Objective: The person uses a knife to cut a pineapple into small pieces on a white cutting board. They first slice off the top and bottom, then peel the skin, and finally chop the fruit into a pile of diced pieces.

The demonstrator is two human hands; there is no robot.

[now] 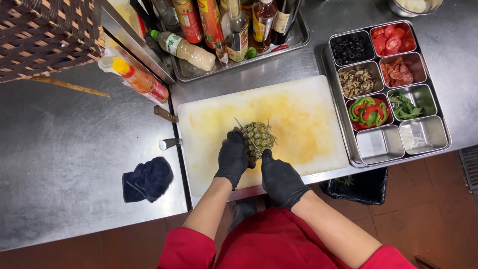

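A pineapple (260, 135) stands on a white, yellow-stained cutting board (298, 114) in the middle of a steel counter. My left hand (232, 158), in a black glove, grips the pineapple's left side. My right hand (280, 178), also black-gloved, holds a knife (246, 133) whose thin blade runs up and to the left against the fruit's skin. The knife's handle is hidden inside my fist.
A steel tray (438, 89) of small bins with olives, tomatoes, mushrooms, peppers and herbs sits right of the board. Bottles (219, 25) fill a tray behind it. A dark cloth (147, 179) lies at left, a black bin (366, 187) below the counter edge.
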